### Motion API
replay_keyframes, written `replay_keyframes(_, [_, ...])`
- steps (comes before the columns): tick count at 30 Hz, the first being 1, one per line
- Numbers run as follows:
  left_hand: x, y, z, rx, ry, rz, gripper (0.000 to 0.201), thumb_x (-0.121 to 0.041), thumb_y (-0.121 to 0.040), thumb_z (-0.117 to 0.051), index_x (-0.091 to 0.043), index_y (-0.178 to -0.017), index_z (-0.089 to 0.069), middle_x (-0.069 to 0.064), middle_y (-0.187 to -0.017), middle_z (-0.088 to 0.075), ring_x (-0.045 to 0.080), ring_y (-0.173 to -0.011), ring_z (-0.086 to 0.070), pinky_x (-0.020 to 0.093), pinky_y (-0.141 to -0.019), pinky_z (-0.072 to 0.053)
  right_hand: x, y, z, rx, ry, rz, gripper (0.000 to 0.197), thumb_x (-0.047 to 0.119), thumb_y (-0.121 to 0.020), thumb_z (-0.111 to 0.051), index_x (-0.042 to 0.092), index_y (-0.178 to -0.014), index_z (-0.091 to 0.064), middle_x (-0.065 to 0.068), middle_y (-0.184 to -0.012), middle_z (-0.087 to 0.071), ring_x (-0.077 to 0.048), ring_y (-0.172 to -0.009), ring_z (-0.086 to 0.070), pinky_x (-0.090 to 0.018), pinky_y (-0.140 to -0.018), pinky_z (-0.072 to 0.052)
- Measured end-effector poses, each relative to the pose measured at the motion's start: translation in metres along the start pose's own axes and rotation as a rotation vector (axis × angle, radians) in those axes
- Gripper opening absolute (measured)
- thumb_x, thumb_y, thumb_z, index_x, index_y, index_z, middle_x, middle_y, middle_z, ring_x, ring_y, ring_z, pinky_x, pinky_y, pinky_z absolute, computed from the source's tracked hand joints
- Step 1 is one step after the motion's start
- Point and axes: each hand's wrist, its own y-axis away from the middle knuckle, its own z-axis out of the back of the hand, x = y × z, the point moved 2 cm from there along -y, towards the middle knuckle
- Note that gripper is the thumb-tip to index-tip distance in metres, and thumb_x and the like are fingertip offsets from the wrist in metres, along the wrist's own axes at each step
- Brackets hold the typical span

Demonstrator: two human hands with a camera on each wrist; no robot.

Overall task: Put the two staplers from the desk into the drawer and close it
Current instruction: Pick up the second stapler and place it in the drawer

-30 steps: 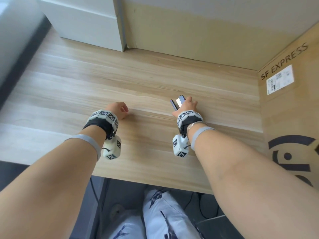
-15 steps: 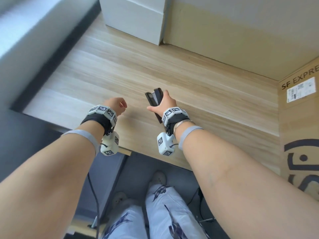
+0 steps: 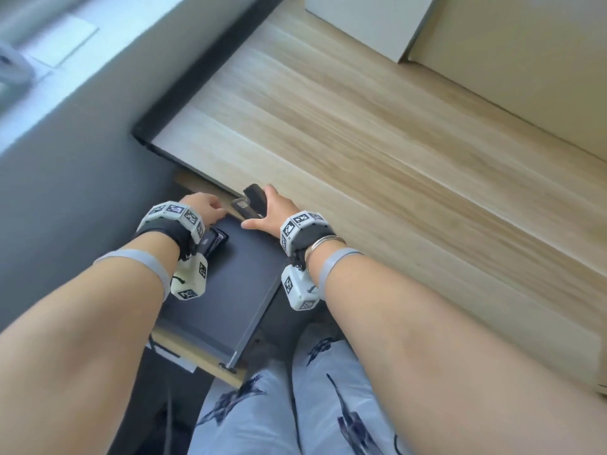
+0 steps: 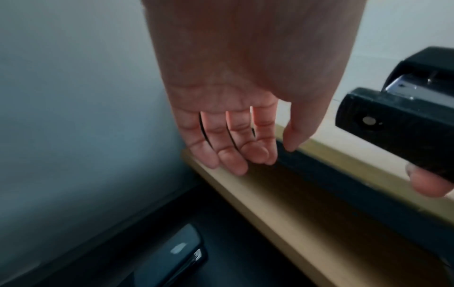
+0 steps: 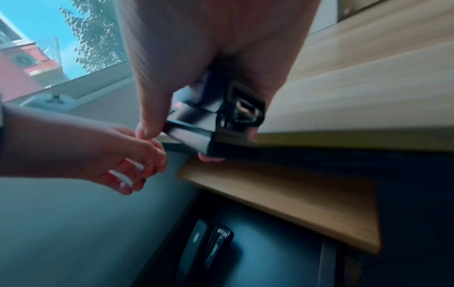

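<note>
The dark drawer stands pulled out under the left end of the wooden desk. One black stapler lies in it, partly hidden by my left wrist; it also shows low in the wrist views. My right hand grips the second black stapler at the desk's front edge, above the drawer's back. My left hand hovers just left of it over the drawer, fingers loosely straight, holding nothing.
A grey wall runs close along the drawer's left side. A white box and a cardboard panel stand at the back of the desk. My legs in patterned trousers are below the drawer's wooden front.
My right hand has carried the stapler left off the desk top to the desk edge above the drawer. The left hand moved over the drawer too, and the view swung left and down.
</note>
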Motion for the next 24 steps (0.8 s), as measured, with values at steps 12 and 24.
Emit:
replay_keyframes(12, [0.093, -0.026, -0.056, 0.04, 0.038, 0.096, 0.028, -0.025, -0.088, -0.048, -0.012, -0.107, -0.064, 0.015, -0.108, -0.072, 0.032, -0.102, -0.066, 0.036, -0.091, -0.051, -0.026, -0.037, -0.125, 0.115, -0.079, -0.299, 0.048, 0.034, -0.098, -0.038, 0.013, -0.14, -0.027, -0.022, -0.132, -0.05, -0.039, -0.109, -0.06, -0.045, -0.097, -0.046])
replay_keyframes(24, [0.117, -0.069, -0.096, 0.054, 0.066, 0.075, 0.025, -0.019, -0.088, -0.046, -0.011, -0.102, -0.065, 0.017, -0.105, -0.071, 0.035, -0.098, -0.065, 0.037, -0.085, -0.05, -0.069, -0.083, -0.168, 0.09, -0.255, -0.639, 0.058, 0.036, -0.092, -0.053, 0.004, -0.135, -0.032, -0.016, -0.13, -0.058, -0.034, -0.117, -0.057, -0.036, -0.095, -0.043])
